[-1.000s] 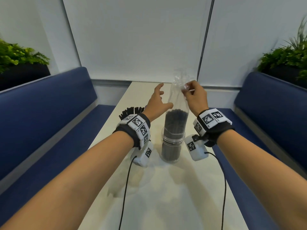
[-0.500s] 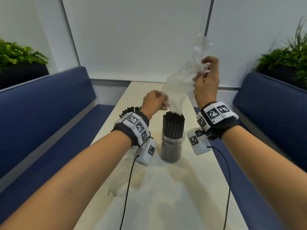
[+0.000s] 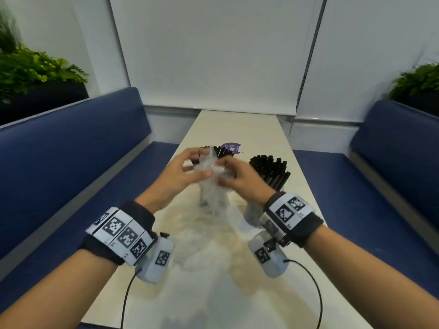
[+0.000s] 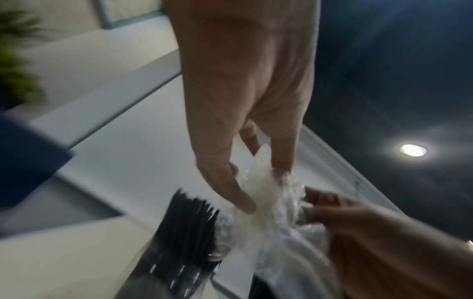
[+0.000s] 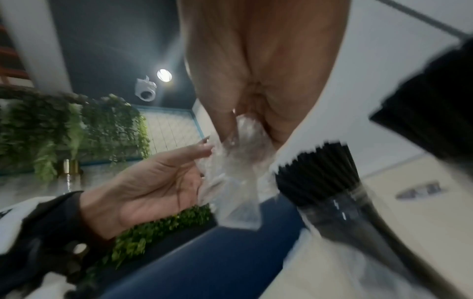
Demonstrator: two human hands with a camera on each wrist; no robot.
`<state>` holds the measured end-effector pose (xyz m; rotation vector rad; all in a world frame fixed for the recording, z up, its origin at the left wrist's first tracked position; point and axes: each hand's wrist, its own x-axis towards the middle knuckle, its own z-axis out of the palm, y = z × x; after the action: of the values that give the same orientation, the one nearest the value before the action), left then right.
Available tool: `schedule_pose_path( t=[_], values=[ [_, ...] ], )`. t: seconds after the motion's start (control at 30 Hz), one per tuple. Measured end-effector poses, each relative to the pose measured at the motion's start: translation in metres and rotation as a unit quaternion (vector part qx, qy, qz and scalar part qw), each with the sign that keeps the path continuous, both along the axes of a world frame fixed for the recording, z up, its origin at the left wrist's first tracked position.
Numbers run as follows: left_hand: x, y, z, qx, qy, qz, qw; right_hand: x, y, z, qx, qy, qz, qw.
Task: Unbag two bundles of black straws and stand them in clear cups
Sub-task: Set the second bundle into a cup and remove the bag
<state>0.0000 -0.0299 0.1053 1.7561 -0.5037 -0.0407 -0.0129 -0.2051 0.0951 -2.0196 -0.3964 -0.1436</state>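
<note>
Both hands meet over the middle of the table, holding a crumpled clear plastic bag (image 3: 213,176). My left hand (image 3: 202,167) pinches it between thumb and fingers (image 4: 243,202); my right hand (image 3: 221,173) grips its other side (image 5: 245,129). Just right of the hands, a bare bundle of black straws (image 3: 270,169) stands upright in a clear cup (image 3: 253,216). Behind the hands a second bundle of black straws (image 3: 219,150) with a purple label (image 3: 231,148) stands in a clear cup (image 4: 179,263); the bag and hands hide most of it.
Another empty clear bag (image 3: 202,236) lies flat on the cream table (image 3: 237,129) in front of the cups. Blue benches (image 3: 71,150) run along both sides, with green plants (image 3: 35,70) behind them. Cables hang from both wrist cameras.
My right hand pulled the bag up off the straws in the cup, then came down. Both hands now hold the emptied bag together, and the view has shifted.
</note>
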Motion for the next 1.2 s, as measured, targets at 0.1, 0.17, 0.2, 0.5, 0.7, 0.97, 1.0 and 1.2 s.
schedule_pose_path(
  t=[0.1,0.17,0.2,0.5,0.7,0.97,1.0,1.2],
  values=[
    [0.004,0.023,-0.038,0.04,0.035,0.036,0.998,-0.001,0.02,-0.04,-0.083,0.083,0.052,0.992],
    [0.012,0.027,-0.066,0.102,-0.034,0.123,0.987,-0.004,0.025,-0.057,-0.152,0.094,0.04,0.983],
    [0.015,0.027,-0.08,0.137,-0.077,0.154,0.976,-0.005,0.025,-0.061,-0.169,0.092,0.03,0.981],
    [0.031,0.018,-0.16,0.573,-0.075,0.035,0.815,-0.006,-0.013,-0.053,-0.066,-0.065,-0.141,0.986],
    [0.032,-0.016,-0.075,0.587,-0.157,0.071,0.791,0.0,-0.041,-0.035,-0.027,-0.182,-0.297,0.937],
    [0.033,-0.086,-0.043,0.33,0.013,-0.085,0.94,0.009,-0.086,-0.048,0.065,-0.078,-0.312,0.945],
    [0.035,-0.094,-0.045,0.308,0.039,-0.085,0.947,0.011,-0.091,-0.052,0.074,-0.051,-0.303,0.949],
    [0.052,-0.126,-0.06,0.218,0.133,-0.077,0.964,0.025,-0.112,-0.06,0.136,0.092,-0.215,0.963]
  ],
)
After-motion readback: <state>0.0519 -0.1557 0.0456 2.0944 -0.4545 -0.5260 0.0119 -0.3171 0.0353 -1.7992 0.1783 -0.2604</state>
